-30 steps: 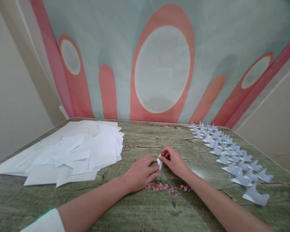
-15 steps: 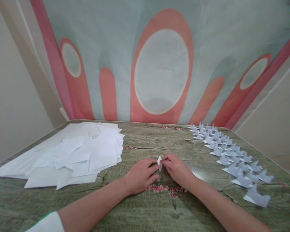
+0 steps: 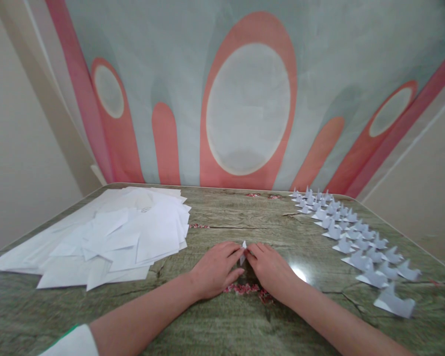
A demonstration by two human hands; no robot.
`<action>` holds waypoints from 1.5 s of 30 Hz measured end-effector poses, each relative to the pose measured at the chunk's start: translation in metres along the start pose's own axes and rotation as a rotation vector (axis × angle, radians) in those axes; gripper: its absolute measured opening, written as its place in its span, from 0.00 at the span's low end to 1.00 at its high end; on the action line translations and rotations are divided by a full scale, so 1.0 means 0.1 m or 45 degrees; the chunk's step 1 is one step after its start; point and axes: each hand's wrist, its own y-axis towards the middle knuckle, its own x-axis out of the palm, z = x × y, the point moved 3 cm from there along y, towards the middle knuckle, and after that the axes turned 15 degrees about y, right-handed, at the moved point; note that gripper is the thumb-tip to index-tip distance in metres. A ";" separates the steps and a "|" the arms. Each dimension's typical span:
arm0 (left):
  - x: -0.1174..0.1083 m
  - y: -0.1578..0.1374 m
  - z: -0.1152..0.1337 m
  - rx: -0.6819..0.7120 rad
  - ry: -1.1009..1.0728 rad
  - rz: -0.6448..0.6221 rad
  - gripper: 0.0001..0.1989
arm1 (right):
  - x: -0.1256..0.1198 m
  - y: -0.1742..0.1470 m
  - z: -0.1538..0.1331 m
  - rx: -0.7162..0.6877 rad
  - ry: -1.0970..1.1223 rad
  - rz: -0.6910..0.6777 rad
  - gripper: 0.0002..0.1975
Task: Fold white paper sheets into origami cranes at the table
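- Left hand (image 3: 215, 268): palm down, low over the desk (image 3: 226, 210); fingers extended to the right, index fingertip against the small folded paper (image 3: 243, 254).
- Left thumb (image 3: 238, 273): set on the near side, apart from the paper.
- Right hand (image 3: 272, 269): back of the hand upward, fingers bent and drawn together, fingertips directed forward and left against the right side of the same paper.
- Grip state: both hands grasp the small folded paper between their fingertips; exact contact on the far side is hidden.
- Paper position: upright and narrow, in the gap between the hands, just beyond a printed blossom strip (image 3: 243, 289).
- Left forearm (image 3: 144, 314): slants in from the lower left, with a white sleeve (image 3: 76, 342) at its lower end.
- Right forearm (image 3: 341, 316): slants in from the lower right, bare.
- Left of the hands: a spread pile of white sheets (image 3: 157, 232).
- Right of the hands: rows of folded paper figures (image 3: 371, 276), well apart from the right hand.
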 end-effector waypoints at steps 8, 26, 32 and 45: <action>0.00 -0.01 0.04 0.025 -0.001 -0.074 0.27 | -0.05 0.01 0.03 0.065 0.043 -0.066 0.10; -0.01 -0.03 0.04 0.020 -0.036 -0.129 0.27 | -0.19 -0.05 0.27 -0.045 0.519 -0.203 0.17; -0.02 -0.04 0.07 -0.057 -0.010 -0.104 0.23 | -0.17 -0.06 0.22 0.008 0.440 -0.250 0.21; -0.01 -0.04 0.06 -0.022 0.000 -0.101 0.24 | -0.29 -0.10 0.21 -0.130 0.464 -0.404 0.38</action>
